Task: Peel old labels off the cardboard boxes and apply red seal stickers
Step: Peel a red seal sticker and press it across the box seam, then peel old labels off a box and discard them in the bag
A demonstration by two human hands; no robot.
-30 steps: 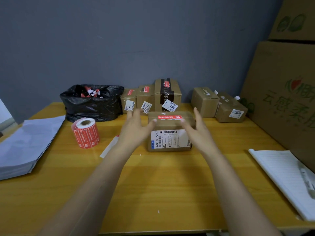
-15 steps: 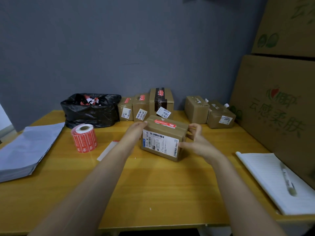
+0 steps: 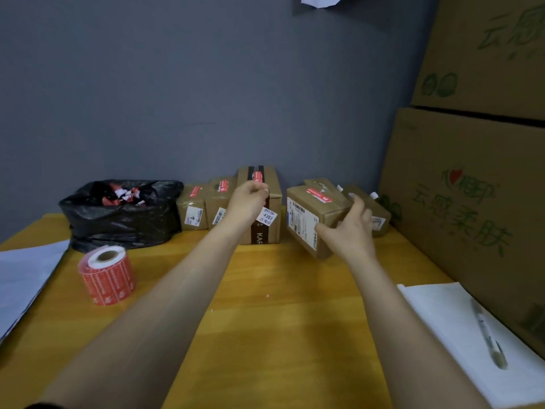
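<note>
While a flat pile of pale grey mailing bags [image 3: 20,278] lies at the left edge, a crumpled black plastic bag [image 3: 121,219] stuffed with red and white scraps sits behind a red roll of seal stickers [image 3: 107,276] standing on the yellow wooden table [image 3: 265,335]. Right of the bag, two small brown boxes [image 3: 193,206] and a taller brown box with a dark tape band [image 3: 272,231] line the wall, each with a red seal on top and a small white tag. The left hand [image 3: 249,202] has left the box it flanked a second ago and now sits against the taller box's upper front, fingers curled; whether they pinch anything cannot be told. The right hand [image 3: 351,234] alone now grips the brown cardboard box with the white shipping label [image 3: 300,216], thumb on its front and fingers round its end. It has swung this box from the table's middle to just beside the two plain brown boxes [image 3: 383,211] at the back right. The box is tilted, and whether its lower corner touches the table is unclear. It carries a red seal, though its white label remains, so it is probably being set aside while the left hand starts on the next box. Further right stand large printed cartons [image 3: 460,202] and a white notepad [image 3: 442,314] with a pen [image 3: 488,340].
</note>
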